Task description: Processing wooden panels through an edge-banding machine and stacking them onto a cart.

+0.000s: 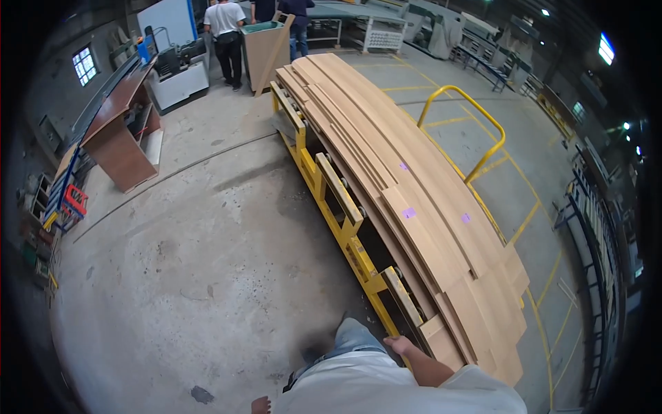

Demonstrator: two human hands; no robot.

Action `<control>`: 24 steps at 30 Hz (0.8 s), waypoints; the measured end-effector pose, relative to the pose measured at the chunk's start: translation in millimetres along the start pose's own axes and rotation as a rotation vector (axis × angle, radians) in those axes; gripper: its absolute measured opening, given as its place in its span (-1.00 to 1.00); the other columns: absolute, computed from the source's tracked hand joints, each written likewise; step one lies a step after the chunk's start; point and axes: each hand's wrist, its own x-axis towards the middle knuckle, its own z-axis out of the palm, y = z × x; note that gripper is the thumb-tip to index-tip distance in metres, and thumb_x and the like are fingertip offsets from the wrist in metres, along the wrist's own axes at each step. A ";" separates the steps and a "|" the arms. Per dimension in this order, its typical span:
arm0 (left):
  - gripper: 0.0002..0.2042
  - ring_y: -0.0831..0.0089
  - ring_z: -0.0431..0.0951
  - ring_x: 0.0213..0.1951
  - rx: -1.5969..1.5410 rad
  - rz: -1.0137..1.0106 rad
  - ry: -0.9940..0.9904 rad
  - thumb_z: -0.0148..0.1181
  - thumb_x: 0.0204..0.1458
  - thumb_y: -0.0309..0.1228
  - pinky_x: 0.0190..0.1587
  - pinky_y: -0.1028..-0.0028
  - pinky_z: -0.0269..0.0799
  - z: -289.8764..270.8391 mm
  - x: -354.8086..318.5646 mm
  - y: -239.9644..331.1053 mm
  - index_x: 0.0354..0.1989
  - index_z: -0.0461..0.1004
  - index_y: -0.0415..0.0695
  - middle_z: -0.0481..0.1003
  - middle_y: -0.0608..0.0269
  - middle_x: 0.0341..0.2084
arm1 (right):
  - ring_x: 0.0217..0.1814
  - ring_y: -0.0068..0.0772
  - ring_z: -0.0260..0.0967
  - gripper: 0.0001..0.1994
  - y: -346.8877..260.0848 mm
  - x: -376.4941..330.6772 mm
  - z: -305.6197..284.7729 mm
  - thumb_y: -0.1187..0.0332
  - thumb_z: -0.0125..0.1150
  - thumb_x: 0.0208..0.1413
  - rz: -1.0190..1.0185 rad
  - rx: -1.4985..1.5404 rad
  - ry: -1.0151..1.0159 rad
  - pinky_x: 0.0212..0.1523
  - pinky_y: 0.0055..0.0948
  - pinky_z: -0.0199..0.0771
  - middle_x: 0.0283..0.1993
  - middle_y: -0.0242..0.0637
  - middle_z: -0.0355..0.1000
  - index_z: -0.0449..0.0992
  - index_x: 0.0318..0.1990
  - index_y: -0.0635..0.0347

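At the lower edge, right of my shirt, my right hand [397, 344] has its fingers curled closed beside the yellow frame [360, 261] of a long roller cart. Whether those fingers grip the rail or anything else is hidden. My left hand [261, 405] hangs low at the bottom edge, only partly in view, its fingers loosely apart with nothing seen in them. Long light-brown wood boards [441, 257] lie stacked in uneven layers on the cart. A few small purple labels [409, 213] are stuck on their upper faces.
A yellow tubular handle [498, 138] rises on the cart's far side. To the left stand a reddish-brown wooden desk [117, 148] and a white machine cabinet [178, 90]. People [225, 34] stand at the back by a tall wooden box [265, 56]. Metal racks [586, 228] line the right.
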 end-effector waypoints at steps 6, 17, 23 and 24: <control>-0.70 0.56 0.44 -0.38 0.052 0.270 -0.002 0.13 0.05 -0.29 -0.36 0.51 0.34 46.4 29.3 197.8 -0.08 0.51 -0.16 0.52 0.31 -0.38 | 0.20 -0.11 0.31 -0.54 -56.2 20.7 -10.3 -0.02 0.03 0.14 -0.020 -0.023 -0.025 0.20 -0.33 0.25 0.13 -0.08 0.39 0.50 0.06 0.07; -0.64 0.56 0.47 -0.42 0.061 0.216 0.061 0.17 0.04 -0.27 -0.37 0.56 0.35 45.8 78.5 430.9 -0.07 0.51 -0.26 0.54 0.28 -0.43 | -0.06 -0.23 0.46 -0.48 -145.0 170.6 -67.2 -0.08 0.07 0.12 0.127 0.030 -0.105 -0.02 -0.38 0.40 -0.12 -0.16 0.53 0.52 -0.01 0.20; -0.63 0.39 0.52 -0.28 -0.151 0.082 0.131 0.11 0.07 -0.23 -0.27 0.41 0.42 28.3 103.5 505.2 -0.02 0.43 -0.21 0.53 0.19 -0.25 | -0.21 -0.46 0.43 -0.58 -311.5 266.1 -153.3 0.02 0.09 0.17 0.006 0.413 -0.253 -0.15 -0.44 0.44 -0.19 -0.28 0.51 0.50 -0.07 0.22; -0.60 0.32 0.53 -0.20 -0.244 0.083 0.134 0.07 0.10 -0.22 -0.23 0.35 0.44 30.5 107.2 519.3 0.07 0.36 -0.17 0.51 0.14 -0.13 | -0.17 -0.45 0.44 -0.62 -344.8 279.6 -170.5 0.07 0.09 0.19 -0.027 0.430 -0.257 -0.12 -0.42 0.45 -0.18 -0.26 0.51 0.50 -0.08 0.23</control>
